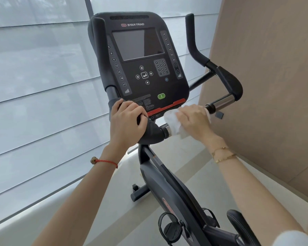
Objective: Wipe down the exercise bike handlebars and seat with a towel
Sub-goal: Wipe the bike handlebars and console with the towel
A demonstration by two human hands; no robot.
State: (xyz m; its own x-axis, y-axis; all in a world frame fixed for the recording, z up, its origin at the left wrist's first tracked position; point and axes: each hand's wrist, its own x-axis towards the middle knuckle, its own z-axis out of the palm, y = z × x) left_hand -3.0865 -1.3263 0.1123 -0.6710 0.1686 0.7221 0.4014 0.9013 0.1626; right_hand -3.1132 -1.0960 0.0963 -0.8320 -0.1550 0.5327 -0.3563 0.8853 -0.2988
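From the head view, the exercise bike is seen from above, its console filling the upper centre of the frame. The left hand is wrapped over the black padded grip at centre frame, fingers curled down around it, apparently to steady things. Just right of centre, the towel, white and bunched, is pressed onto the chrome stretch of the handlebars by the right hand; the fingers are laid over the cloth and folded around the bar, though how tightly they close underneath cannot be told.

Progress, as judged here: the handlebar wipe is under way, with only the middle of the crossbar being covered. The right-hand loop and the upright horns at the upper right and upper left of the frame are untouched by the cloth at this instant; whether they are already clean cannot be read. The seat, glimpsed at the lower right edge, is not being attended to, so that part looks to be left.
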